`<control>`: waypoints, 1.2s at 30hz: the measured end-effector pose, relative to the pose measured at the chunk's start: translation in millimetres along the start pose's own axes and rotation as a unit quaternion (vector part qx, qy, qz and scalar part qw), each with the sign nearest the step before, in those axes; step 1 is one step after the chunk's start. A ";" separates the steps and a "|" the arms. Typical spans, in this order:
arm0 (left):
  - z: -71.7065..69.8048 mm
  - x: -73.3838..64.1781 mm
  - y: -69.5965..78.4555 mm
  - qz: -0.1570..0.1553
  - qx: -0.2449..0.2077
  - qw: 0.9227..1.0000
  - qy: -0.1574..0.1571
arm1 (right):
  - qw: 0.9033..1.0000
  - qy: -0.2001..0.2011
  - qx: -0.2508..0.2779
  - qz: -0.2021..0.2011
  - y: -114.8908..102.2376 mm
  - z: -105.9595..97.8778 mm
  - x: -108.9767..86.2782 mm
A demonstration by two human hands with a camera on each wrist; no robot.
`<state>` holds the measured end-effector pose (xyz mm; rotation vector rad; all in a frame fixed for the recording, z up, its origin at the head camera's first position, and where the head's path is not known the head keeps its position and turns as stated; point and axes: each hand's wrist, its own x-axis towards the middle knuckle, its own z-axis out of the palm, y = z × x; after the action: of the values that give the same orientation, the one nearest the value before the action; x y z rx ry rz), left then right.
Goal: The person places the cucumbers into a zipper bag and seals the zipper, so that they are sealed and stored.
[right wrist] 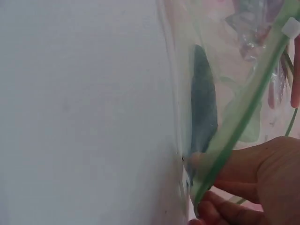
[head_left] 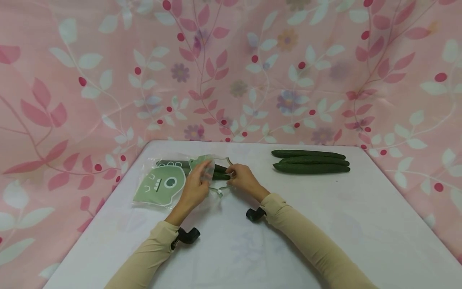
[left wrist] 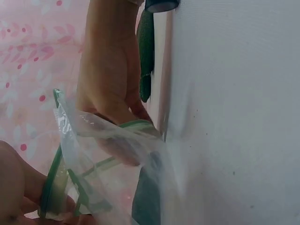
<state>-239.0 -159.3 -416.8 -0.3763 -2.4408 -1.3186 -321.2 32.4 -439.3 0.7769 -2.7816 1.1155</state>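
Note:
A clear zip bag [head_left: 159, 188] with a green cartoon monster print lies at left on the table, cucumbers [head_left: 220, 176] partly inside it, their ends showing at its open mouth. My left hand [head_left: 195, 186] grips the bag near its mouth; in the left wrist view the left hand [left wrist: 16, 183] is at the green zip strip [left wrist: 50, 183]. With curled fingers, my right hand [head_left: 247, 180] holds the cucumber ends at the opening. In the right wrist view, part of the right hand [right wrist: 276, 180] shows behind the film, beside a dark cucumber [right wrist: 203, 98]. Its exact contact is partly hidden.
Several more cucumbers [head_left: 310, 162] lie side by side at the back right of the white-covered table [head_left: 252, 249]. A pink floral curtain [head_left: 231, 72] hangs behind. Black wrist cameras [head_left: 189, 235] stick out beside both sleeves.

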 end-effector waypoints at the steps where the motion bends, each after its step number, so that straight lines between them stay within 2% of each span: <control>1: 0.1 0.0 0.1 0.004 0.006 1.000 0.000 | 1.000 -0.004 -0.012 0.000 1.1 -1.1 -1.2; 5: 0.7 0.3 -0.4 0.027 0.035 0.999 0.006 | 0.998 -0.030 -0.049 0.002 5.0 -4.2 -2.4; 8: 0.5 0.9 0.2 0.029 0.043 0.999 0.001 | 0.997 -0.045 -0.061 -0.005 6.6 -5.4 -3.1; 15: -1.7 2.0 0.8 -0.025 0.001 0.999 -0.042 | 0.995 -0.070 -0.070 -0.005 8.5 -9.4 -2.2; 19: -1.1 1.6 -0.2 -0.042 -0.003 0.997 -0.058 | 0.994 -0.077 -0.076 -0.005 11.2 -10.7 -1.1; 24: -0.4 1.4 -1.5 -0.050 -0.005 0.996 -0.074 | 0.995 -0.068 -0.073 -0.020 13.8 -13.7 -4.4; 29: -0.8 0.7 -0.1 -0.052 -0.016 0.996 -0.067 | 0.997 -0.051 -0.033 -0.043 16.4 -26.1 -12.9; 33: -2.0 0.1 0.5 -0.048 -0.025 0.996 -0.066 | 0.998 -0.027 -0.007 -0.052 23.6 -43.8 -18.6; 36: -2.3 1.2 -0.4 -0.036 -0.024 0.997 -0.063 | 0.999 -0.002 0.001 -0.044 31.5 -66.7 -23.4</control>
<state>-239.8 -161.3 -415.5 -0.3996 -2.5524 -1.4249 -324.8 105.9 -415.2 0.8930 -2.7206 1.1018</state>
